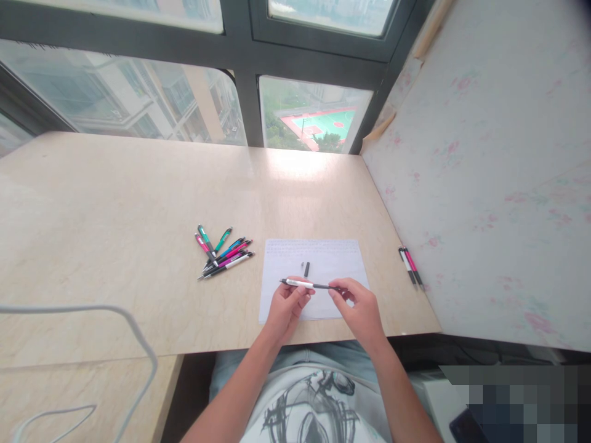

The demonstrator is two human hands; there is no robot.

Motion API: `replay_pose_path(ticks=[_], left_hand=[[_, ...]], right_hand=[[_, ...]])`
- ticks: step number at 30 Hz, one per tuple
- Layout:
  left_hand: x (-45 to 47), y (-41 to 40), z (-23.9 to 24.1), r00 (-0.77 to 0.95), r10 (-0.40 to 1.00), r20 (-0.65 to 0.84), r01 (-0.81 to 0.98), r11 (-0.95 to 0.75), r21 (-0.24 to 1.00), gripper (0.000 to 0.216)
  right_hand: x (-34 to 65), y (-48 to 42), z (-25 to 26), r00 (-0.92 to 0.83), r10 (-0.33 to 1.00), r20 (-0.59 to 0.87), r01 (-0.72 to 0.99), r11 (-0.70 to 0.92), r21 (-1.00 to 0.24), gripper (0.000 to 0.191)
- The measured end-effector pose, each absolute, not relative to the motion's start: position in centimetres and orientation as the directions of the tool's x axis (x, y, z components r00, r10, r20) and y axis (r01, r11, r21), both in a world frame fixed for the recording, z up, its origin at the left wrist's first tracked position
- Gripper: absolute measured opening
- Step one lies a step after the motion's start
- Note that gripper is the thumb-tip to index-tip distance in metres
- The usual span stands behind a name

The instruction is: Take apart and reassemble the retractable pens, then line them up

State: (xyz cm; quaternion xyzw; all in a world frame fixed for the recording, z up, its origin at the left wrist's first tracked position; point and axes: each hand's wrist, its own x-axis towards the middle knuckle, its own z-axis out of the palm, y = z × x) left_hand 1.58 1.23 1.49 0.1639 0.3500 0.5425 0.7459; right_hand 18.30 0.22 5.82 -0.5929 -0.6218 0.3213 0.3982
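My left hand (287, 304) pinches the white barrel of a pen (302, 283) held level over a white sheet of paper (314, 258). My right hand (357, 304) pinches the pen's dark right end. Both hands hover just above the paper near the table's front edge. A small dark pen part (306, 269) lies on the paper just behind the pen. To the left, a loose pile of several coloured pens (224, 252) rests on the table.
Two more pens (410, 266), one pink, lie at the right by the pale wall panel (484, 184). The beige table (115, 215) runs back to a window. A white cable (133, 332) loops over the lower left shelf.
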Motion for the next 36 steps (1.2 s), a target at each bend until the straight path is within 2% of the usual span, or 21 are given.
replay_pose_path(ticks=[27,29,34,36], left_hand=[[1.6,0.97,1.26,0.177,0.931,-0.319,-0.692,0.348,0.632,0.015],[1.65,0.88,1.37,0.174,0.931,-0.319,-0.688,0.347,0.637,0.015],[1.72,0.44,1.39,0.178,0.929,-0.323,-0.673,0.354,0.649,0.016],[1.71,0.28,1.26,0.182,0.932,-0.314,-0.666,0.352,0.658,0.016]], right_hand=[[17.85,-0.05,5.59,0.01,0.991,0.134,0.493,0.112,-0.863,0.011],[17.88,-0.11,5.73,0.002,0.991,0.131,0.512,0.111,-0.852,0.015],[18.02,-0.2,5.71,-0.025,0.996,0.083,0.557,0.082,-0.827,0.042],[18.11,-0.23,5.71,-0.054,0.997,0.055,0.529,0.076,-0.845,0.043]])
